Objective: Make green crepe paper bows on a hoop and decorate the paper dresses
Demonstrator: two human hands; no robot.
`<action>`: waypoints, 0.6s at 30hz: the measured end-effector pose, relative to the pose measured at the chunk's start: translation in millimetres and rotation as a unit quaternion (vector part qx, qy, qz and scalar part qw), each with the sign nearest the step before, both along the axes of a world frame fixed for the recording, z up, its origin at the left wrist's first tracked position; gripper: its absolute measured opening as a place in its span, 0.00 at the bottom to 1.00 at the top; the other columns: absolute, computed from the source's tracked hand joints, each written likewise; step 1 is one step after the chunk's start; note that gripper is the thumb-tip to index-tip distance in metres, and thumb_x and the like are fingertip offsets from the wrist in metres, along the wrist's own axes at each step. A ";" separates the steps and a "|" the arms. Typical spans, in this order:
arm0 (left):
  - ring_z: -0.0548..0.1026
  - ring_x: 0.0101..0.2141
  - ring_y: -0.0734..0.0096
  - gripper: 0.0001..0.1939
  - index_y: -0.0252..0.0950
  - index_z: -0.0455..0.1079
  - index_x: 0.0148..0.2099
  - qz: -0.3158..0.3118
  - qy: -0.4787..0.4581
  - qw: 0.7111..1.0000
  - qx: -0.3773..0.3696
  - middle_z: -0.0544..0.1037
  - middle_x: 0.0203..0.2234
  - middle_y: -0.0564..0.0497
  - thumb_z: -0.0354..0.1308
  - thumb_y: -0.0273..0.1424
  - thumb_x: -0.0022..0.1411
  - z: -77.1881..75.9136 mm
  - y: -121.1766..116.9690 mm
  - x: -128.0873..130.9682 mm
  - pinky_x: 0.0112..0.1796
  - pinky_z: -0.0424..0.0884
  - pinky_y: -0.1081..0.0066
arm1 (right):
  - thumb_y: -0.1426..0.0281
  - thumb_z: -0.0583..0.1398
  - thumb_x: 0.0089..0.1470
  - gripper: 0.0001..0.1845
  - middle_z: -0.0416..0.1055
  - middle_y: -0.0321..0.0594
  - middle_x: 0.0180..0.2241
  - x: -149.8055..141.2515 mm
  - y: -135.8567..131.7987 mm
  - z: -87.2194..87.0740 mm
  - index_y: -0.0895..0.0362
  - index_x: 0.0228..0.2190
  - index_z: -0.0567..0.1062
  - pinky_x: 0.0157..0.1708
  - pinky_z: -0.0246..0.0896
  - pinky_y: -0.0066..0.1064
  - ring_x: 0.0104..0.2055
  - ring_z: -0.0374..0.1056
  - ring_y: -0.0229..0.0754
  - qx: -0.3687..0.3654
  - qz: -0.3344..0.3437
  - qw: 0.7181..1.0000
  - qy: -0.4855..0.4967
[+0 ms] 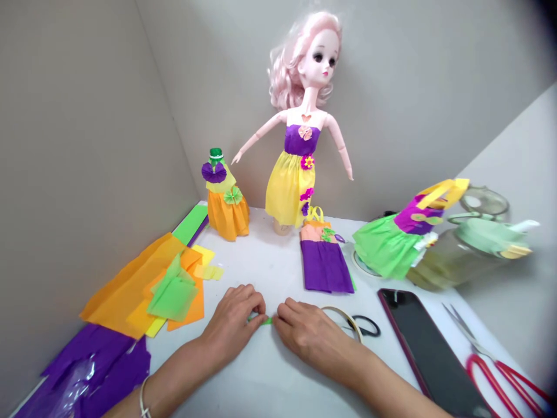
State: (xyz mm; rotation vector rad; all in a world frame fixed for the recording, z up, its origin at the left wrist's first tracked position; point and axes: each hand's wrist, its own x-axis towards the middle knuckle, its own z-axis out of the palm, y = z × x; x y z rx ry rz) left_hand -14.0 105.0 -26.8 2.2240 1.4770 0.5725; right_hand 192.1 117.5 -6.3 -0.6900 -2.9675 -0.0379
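Observation:
Near the middle of the white table, my left hand (237, 313) and my right hand (300, 325) are side by side with a small gap between them. Each has its fingers pinched on a narrow green strip (267, 321), perhaps paper. Only a short piece of it shows; the rest is hidden by my fingers. Just beyond my right wrist lies a roll of tape (354, 326), partly covered by the arm. Black scissor handles (369, 326) poke out beside it.
Orange sheets (122, 290), green pieces (174, 293) and purple sheets (108, 366) lie left. Behind stand a dressed bottle (226, 212), a doll (289, 180) and a small purple dress (326, 264). Right are a green dress (383, 244), a jar (461, 261), a phone (429, 342) and red scissors (491, 363).

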 end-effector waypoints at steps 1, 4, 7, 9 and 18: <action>0.68 0.33 0.68 0.04 0.38 0.67 0.32 -0.001 -0.004 1.000 0.000 0.71 0.29 0.54 0.56 0.26 0.61 -1.8 0.6 0.0 0.36 0.62 0.66 | 0.78 0.54 0.61 0.07 0.66 0.41 0.33 0.5 0.5 0.3 0.59 0.33 0.70 0.30 0.53 0.33 0.35 0.60 0.43 0.002 0.001 1.000 0.000; 0.68 0.33 0.68 0.05 0.38 0.66 0.32 0.005 -0.020 1.000 -0.005 0.71 0.29 0.54 0.56 0.25 0.60 -5.7 -0.5 -2.6 0.37 0.62 0.66 | 0.76 0.55 0.61 0.07 0.67 0.40 0.31 3.9 3.9 0.3 0.58 0.31 0.71 0.30 0.53 0.32 0.34 0.60 0.42 -0.014 -0.002 1.000 0.007; 0.68 0.35 0.66 0.05 0.38 0.67 0.32 0.014 -0.034 0.999 -0.009 0.71 0.30 0.54 0.58 0.25 0.59 -7.6 -4.0 -5.7 0.38 0.63 0.65 | 0.72 0.55 0.62 0.11 0.67 0.39 0.30 9.5 11.3 -2.0 0.58 0.27 0.71 0.31 0.54 0.30 0.34 0.62 0.40 -0.093 -0.032 0.994 0.044; 0.68 0.36 0.65 0.04 0.39 0.67 0.33 0.015 -0.046 0.999 -0.006 0.71 0.31 0.54 0.58 0.25 0.59 -9.1 -6.1 -6.9 0.39 0.63 0.64 | 0.71 0.55 0.62 0.12 0.67 0.38 0.31 12.6 17.0 -3.4 0.58 0.26 0.71 0.32 0.56 0.28 0.33 0.64 0.38 -0.164 -0.084 0.979 0.093; 0.67 0.37 0.65 0.02 0.38 0.67 0.37 -0.007 -0.032 0.999 0.031 0.71 0.33 0.53 0.56 0.26 0.63 -11.4 -11.8 -9.2 0.40 0.61 0.64 | 0.71 0.54 0.62 0.08 0.69 0.37 0.33 -6.2 8.2 6.7 0.56 0.34 0.73 0.34 0.57 0.28 0.35 0.67 0.39 -0.259 -0.190 0.937 0.135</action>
